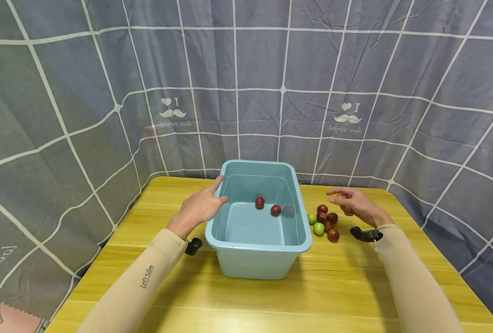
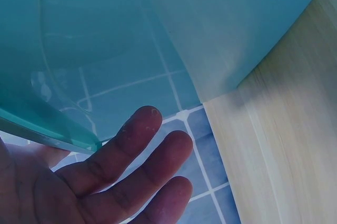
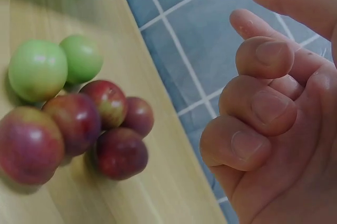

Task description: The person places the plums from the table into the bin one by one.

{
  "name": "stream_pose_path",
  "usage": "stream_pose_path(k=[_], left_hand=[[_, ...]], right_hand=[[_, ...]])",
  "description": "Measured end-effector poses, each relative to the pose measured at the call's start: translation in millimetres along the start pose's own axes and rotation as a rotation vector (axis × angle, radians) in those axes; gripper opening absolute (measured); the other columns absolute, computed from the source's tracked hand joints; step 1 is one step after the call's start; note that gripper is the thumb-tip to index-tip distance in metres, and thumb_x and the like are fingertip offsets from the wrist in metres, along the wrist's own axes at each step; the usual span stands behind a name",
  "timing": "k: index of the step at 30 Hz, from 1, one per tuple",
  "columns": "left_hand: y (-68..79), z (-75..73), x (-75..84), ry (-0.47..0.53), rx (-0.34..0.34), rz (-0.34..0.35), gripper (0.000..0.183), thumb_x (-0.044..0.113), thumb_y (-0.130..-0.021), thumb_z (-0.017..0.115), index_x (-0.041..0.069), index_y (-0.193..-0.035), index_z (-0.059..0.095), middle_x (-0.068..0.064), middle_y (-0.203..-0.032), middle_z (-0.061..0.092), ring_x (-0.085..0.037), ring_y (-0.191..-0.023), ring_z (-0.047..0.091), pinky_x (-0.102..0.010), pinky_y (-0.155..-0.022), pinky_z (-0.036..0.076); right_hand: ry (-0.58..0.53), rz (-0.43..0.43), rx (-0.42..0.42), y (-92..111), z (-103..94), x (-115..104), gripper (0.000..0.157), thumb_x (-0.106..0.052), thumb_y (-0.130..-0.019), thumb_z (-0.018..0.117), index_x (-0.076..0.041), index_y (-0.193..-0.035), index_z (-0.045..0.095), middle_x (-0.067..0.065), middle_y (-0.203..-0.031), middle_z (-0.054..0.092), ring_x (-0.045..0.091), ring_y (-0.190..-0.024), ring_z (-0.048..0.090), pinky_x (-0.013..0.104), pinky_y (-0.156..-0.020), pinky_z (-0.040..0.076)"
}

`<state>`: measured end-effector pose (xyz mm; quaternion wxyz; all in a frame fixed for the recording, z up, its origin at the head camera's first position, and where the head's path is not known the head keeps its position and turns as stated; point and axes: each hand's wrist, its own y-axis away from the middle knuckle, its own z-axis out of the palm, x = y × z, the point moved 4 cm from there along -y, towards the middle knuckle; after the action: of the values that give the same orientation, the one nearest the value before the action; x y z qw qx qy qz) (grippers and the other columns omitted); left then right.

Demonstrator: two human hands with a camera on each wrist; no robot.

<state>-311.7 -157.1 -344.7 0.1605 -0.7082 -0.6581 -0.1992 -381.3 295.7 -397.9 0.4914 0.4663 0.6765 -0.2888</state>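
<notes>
A pale blue plastic bin (image 1: 252, 264) stands on the wooden table, with two dark red plums (image 1: 259, 202) (image 1: 275, 210) on its floor. My left hand (image 1: 198, 206) holds the bin's left rim, thumb over the edge and fingers along the outer wall. In the left wrist view those fingers (image 2: 150, 161) reach out beside the wall, and the thumb is mostly hidden behind the rim. My right hand (image 1: 359, 206) hovers just right of several red plums (image 1: 333, 235) and two green round fruits (image 1: 319, 228). Its lower fingers (image 3: 258, 103) bend loosely, with nothing held.
The fruit pile sits close to the bin's right side on the yellow wooden table (image 1: 246, 303). A grey checked curtain (image 1: 255, 111) hangs behind the table's back edge and along both sides. Black wrist devices (image 1: 365, 234) stick out below both wrists.
</notes>
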Motion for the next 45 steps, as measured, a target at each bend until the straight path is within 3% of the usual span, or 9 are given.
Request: stream_pose_path(k=[11,19,27,33,45], left_hand=[[-0.3,1.1,1.1,0.004,0.001,0.000,0.075,0.052,-0.097,0.044,0.038,-0.162,0.010,-0.015,-0.146,0.055,-0.034,-0.106,0.064,-0.039,-0.060,0.044],[-1.5,2.0,0.8,0.010,0.002,-0.001,0.075,0.052,-0.096,0.043,0.038,-0.163,0.011,-0.014,-0.147,0.054,-0.036,-0.110,0.063,-0.039,-0.061,0.045],[-1.5,0.1,0.8,0.007,0.003,-0.004,0.076,0.052,-0.096,0.044,0.037,-0.163,0.011,-0.015,-0.147,0.055,-0.036,-0.109,0.063,-0.039,-0.060,0.045],[-2.7,0.9,1.1,0.011,0.001,0.000,0.076,0.052,-0.096,0.043,0.038,-0.163,0.011,-0.015,-0.147,0.054,-0.036,-0.107,0.064,-0.040,-0.059,0.045],[-3.7,0.6,1.5,0.021,-0.022,-0.014,0.076,0.053,-0.095,0.042,0.041,-0.162,0.008,-0.014,-0.150,0.052,-0.035,-0.109,0.063,-0.040,-0.061,0.044]], right_hand=[[-0.067,0.052,0.043,5,-1.0,34,0.046,-0.026,-0.101,0.061,-0.010,-0.142,0.048,-0.003,-0.063,0.032,0.014,-0.057,0.027,0.042,-0.063,0.021],[-0.039,0.083,0.080,8,-3.8,54,0.055,-0.029,-0.102,0.059,-0.004,-0.149,0.043,-0.004,-0.061,0.034,0.013,-0.054,0.031,0.043,-0.059,0.024],[-0.030,0.126,0.121,10,-7.0,73,0.065,-0.031,-0.100,0.062,0.000,-0.152,0.037,-0.008,-0.057,0.032,0.009,-0.049,0.031,0.027,-0.048,0.030],[-0.074,0.160,0.100,10,-6.7,88,0.064,-0.030,-0.102,0.060,-0.001,-0.153,0.035,-0.005,-0.059,0.035,0.011,-0.049,0.031,0.024,-0.050,0.031],[-0.007,0.196,0.159,8,-6.4,95,0.066,-0.038,-0.098,0.064,-0.006,-0.151,0.042,-0.007,-0.056,0.034,0.010,-0.046,0.031,0.025,-0.045,0.029]])
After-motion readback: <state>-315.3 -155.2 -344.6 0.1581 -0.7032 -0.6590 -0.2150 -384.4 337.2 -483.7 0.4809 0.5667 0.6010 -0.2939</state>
